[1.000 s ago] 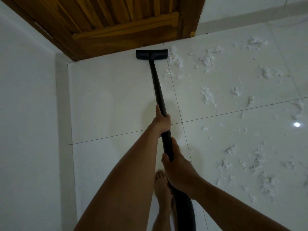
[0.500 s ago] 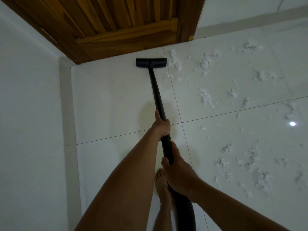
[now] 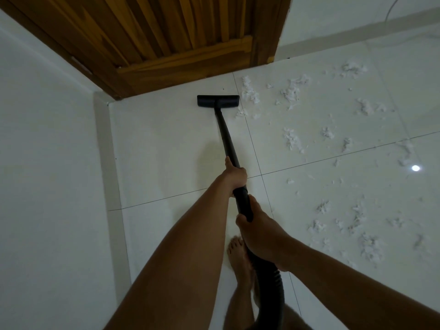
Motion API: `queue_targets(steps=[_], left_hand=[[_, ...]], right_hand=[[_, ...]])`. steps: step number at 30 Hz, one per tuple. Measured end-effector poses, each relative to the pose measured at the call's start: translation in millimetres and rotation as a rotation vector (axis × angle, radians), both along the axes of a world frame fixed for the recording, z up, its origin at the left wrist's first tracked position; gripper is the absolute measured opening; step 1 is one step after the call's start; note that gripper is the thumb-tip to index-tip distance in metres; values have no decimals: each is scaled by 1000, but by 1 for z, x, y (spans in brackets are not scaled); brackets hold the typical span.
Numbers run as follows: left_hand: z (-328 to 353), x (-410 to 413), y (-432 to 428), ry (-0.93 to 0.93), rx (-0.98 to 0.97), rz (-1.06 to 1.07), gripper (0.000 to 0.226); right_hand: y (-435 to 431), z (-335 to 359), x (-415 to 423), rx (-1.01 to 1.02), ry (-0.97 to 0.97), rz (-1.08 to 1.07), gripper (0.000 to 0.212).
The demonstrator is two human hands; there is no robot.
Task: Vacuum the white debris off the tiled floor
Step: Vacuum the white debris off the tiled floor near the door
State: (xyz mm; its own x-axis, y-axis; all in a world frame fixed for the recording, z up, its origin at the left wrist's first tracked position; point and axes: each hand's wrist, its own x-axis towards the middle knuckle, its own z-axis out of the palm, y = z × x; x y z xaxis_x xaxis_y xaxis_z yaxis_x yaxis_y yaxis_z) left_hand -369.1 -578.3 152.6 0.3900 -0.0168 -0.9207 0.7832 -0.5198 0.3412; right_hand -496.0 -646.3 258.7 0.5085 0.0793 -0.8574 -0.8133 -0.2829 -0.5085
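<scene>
Glossy white tiled floor (image 3: 166, 139), thin grout lines. White debris (image 3: 291, 139) scattered across its right side. Black vacuum head (image 3: 217, 101) flat on it, my bare foot (image 3: 238, 256) too.

You face a corner: a white left wall (image 3: 42, 163) beside you and a slatted wooden door (image 3: 166, 39) ahead in its dark frame (image 3: 269, 32), with a white far wall (image 3: 345, 17) beyond. The glossy white tiled floor (image 3: 166, 139) mirrors one small round light (image 3: 415, 168).

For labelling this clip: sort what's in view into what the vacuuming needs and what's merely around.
Job: vacuum wand, floor head, hose, white debris, tiled floor, left hand and right hand gripping the wand.
Merely around: wooden door, white wall, bare foot.
</scene>
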Motion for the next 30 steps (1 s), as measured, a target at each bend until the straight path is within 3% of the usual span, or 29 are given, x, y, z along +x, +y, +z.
queue_targets(steps=[23,30], left_hand=[[-1,69,-33,7,-11,75,75],[11,74,-31,40,-27,63,75]], right_hand=[[-39,1,76,-72,-16,109,60],[-33,15,79,-2,44,27,59]])
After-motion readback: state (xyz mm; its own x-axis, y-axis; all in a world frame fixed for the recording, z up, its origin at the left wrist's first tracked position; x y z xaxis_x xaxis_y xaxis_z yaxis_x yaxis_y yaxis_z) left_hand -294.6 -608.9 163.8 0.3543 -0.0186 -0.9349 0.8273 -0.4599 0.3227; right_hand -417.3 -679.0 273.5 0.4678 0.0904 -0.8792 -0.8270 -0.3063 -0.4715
